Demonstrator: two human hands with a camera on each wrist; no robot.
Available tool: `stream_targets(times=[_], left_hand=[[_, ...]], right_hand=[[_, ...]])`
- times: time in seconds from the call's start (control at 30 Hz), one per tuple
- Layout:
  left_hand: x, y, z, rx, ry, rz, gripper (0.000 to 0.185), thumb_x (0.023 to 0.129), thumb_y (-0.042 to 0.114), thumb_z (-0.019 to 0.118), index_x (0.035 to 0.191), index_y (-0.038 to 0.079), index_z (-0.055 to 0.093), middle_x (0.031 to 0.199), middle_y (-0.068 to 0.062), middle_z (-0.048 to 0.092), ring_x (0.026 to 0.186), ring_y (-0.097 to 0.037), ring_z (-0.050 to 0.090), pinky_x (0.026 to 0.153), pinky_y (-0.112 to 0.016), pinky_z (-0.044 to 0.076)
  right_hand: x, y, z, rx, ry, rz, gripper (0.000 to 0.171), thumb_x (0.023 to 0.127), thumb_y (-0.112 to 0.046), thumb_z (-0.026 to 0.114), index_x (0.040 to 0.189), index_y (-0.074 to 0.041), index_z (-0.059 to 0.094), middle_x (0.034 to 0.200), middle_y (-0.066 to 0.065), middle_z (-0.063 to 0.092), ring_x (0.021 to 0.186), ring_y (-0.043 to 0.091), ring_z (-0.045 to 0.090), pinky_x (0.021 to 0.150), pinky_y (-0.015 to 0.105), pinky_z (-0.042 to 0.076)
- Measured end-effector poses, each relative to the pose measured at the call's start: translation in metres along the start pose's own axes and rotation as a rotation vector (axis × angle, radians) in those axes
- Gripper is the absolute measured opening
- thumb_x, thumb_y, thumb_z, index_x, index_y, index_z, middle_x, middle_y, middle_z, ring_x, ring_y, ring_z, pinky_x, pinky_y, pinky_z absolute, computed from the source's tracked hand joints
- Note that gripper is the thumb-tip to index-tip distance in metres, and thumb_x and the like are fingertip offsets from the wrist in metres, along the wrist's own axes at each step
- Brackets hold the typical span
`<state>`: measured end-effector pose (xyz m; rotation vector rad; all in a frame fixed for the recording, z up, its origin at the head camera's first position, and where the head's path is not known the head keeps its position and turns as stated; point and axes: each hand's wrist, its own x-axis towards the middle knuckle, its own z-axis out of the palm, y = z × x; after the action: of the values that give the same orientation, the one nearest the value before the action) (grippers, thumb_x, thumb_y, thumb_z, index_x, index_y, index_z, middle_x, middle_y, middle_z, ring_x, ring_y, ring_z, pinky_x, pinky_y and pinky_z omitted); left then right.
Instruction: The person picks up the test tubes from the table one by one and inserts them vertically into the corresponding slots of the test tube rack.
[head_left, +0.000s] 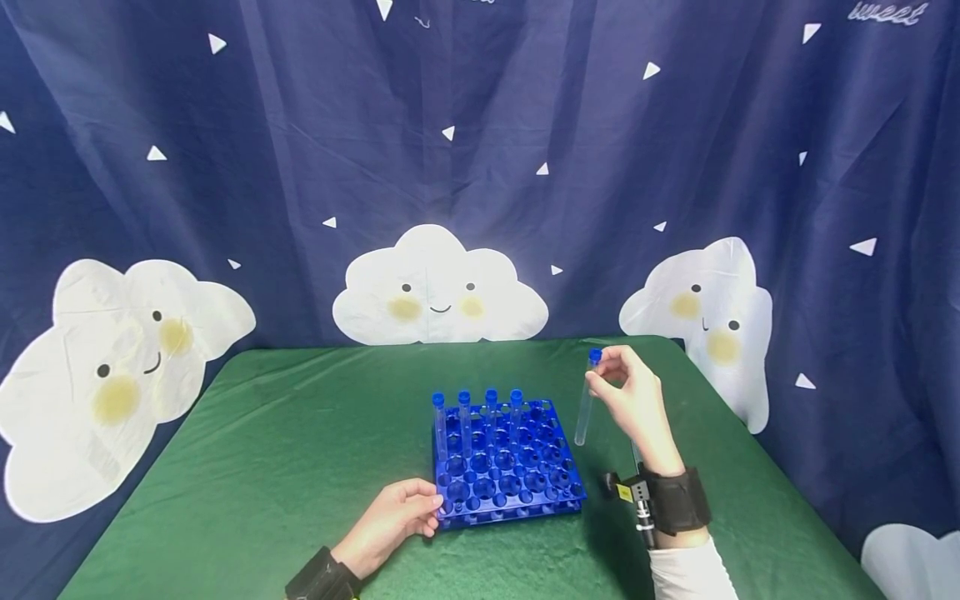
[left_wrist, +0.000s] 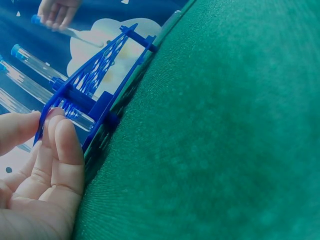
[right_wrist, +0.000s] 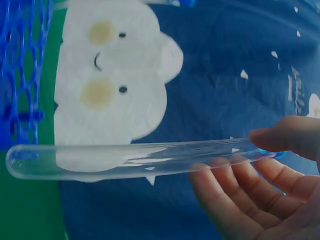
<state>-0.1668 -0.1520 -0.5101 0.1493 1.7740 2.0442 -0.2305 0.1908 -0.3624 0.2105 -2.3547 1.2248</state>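
From the head view, the right hand (head_left: 636, 398) pinches a clear tube (head_left: 586, 408) near its blue cap, upright in the air just right of the blue rack (head_left: 506, 467) on the green bench (head_left: 285, 467). The left hand (head_left: 395, 522) rests with relaxed fingers against the rack's front left corner. Only the left wrist view shows the fingertips (left_wrist: 62, 131) touching the rack's edge, and only the head view shows the curtain's top right word (head_left: 888, 12), seemingly "sweet", and four capped tubes (head_left: 477, 417) in the back row.
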Motion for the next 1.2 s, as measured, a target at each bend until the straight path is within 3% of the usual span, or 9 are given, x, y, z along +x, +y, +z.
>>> stream_targets(times=[0.27,0.43,0.63,0.9,1.2], left_hand=[[0.0,0.0,0.0,0.003,-0.002,-0.002,0.016,0.091,0.017,0.067,0.101,0.006,0.059,0.08,0.004,0.065,0.07,-0.008,0.062,0.067,-0.024,0.056],[0.0,0.0,0.0,0.006,-0.001,-0.001,0.017,0.091,0.017,0.066,0.102,0.005,0.059,0.08,0.004,0.064,0.07,-0.008,0.062,0.066,-0.024,0.056],[0.0,0.0,0.0,0.002,-0.001,-0.001,0.016,0.091,0.016,0.066,0.102,0.006,0.059,0.08,0.004,0.064,0.07,-0.008,0.062,0.066,-0.024,0.056],[0.0,-0.001,0.0,-0.002,-0.003,0.0,0.016,0.091,0.016,0.066,0.101,0.006,0.059,0.08,0.004,0.064,0.07,-0.008,0.062,0.066,-0.024,0.056],[0.0,0.0,0.0,0.002,-0.006,0.005,0.016,0.091,0.016,0.066,0.101,0.006,0.059,0.08,0.004,0.064,0.07,-0.008,0.062,0.066,-0.024,0.056]], right_hand=[[-0.007,-0.011,0.019,0.052,-0.023,-0.003,0.022,0.083,-0.003,0.072,0.101,-0.004,0.058,0.089,0.011,0.067,0.079,0.005,0.064,0.073,0.016,0.051],[-0.009,-0.014,0.03,0.026,-0.037,-0.029,0.024,0.081,-0.002,0.072,0.1,-0.006,0.057,0.089,0.01,0.067,0.085,0.021,0.068,0.076,0.029,0.052],[-0.011,-0.017,0.039,0.013,-0.077,-0.037,0.026,0.079,-0.002,0.072,0.097,-0.006,0.054,0.087,0.01,0.066,0.086,0.026,0.068,0.078,0.044,0.054],[-0.013,-0.013,0.049,-0.021,-0.109,-0.062,0.025,0.079,-0.002,0.071,0.095,-0.007,0.053,0.083,0.009,0.064,0.082,0.024,0.067,0.074,0.033,0.052],[-0.012,-0.007,0.055,-0.071,-0.159,-0.049,0.025,0.077,-0.001,0.07,0.091,-0.008,0.051,0.08,0.009,0.065,0.081,0.029,0.067,0.068,0.032,0.05]])
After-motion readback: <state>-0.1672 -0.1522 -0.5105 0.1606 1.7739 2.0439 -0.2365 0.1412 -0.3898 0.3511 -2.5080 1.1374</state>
